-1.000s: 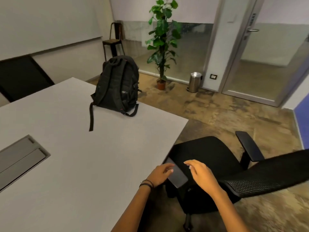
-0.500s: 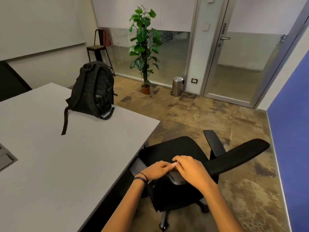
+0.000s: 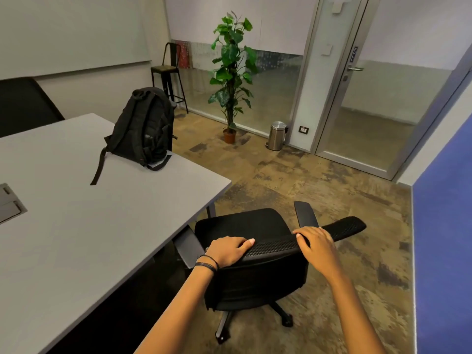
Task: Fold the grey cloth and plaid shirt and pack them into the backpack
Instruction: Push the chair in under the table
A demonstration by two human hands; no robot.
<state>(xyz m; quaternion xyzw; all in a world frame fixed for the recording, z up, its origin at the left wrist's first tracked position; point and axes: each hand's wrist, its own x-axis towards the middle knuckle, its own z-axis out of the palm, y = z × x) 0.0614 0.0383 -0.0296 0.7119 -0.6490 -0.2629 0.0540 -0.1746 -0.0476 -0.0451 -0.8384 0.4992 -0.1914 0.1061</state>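
Step in hand: preparatory, by my reading; no folding begun; person stands behind a black mesh-backed office chair (image 3: 275, 245) at the corner of the pale grey rectangular table (image 3: 102, 226).

Grip: left hand (image 3: 227, 251) lies over the left end of the chair's top rail, thumb along the top, fingers curled round the edge; right hand (image 3: 316, 241) lies further right on the same rail, fingers wrapped over it; both grasp the chair, neither holds any garment.

Task items: grey cloth and plaid shirt not in view anywhere in the frame; black fabric backpack (image 3: 145, 129) stands upright near the far corner of the table, strap side toward the camera, one loose strap trailing across the tabletop; well apart from both hands.

Next move, as judgement: the chair likely wants shifting clear of the table edge; then the two garments must be located and laid flat on the table for folding; the backpack needs bringing within reach and opening.

Containers: cannot tell whether the backpack's zip is open; contents hidden; small steel pedal bin (image 3: 277, 135) by the glass door, lid down, contents hidden; terracotta pot (image 3: 229, 136) holds a tall green leafy plant (image 3: 232, 62).
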